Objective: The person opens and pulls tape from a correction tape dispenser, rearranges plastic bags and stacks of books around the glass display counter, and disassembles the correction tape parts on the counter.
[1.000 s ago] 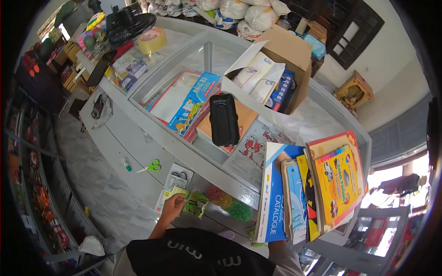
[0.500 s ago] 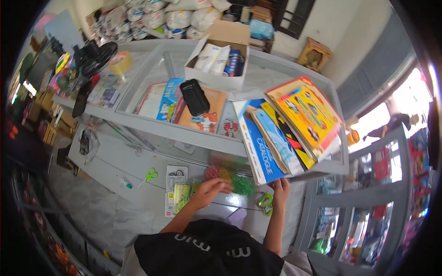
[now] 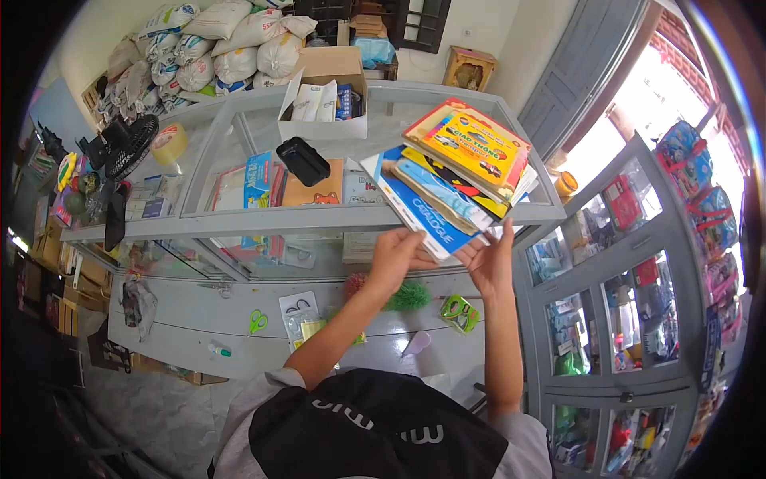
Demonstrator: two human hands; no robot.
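- Counter: book stack lies on its right end, jutting over the front.
- Book stack: heavy, slick-covered, we judge; hold low, both sides.
- Catalogue: probably bendy.
- Right hand: spread, at its near edge.
- Left hand: at its left; we cannot tell if pinching.

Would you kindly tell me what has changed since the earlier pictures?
The left hand left the yellow packet and moved rightward to the near edge of the blue catalogue. The right hand, first hidden, now shows at that catalogue's corner. The green scissors and black case stayed put.
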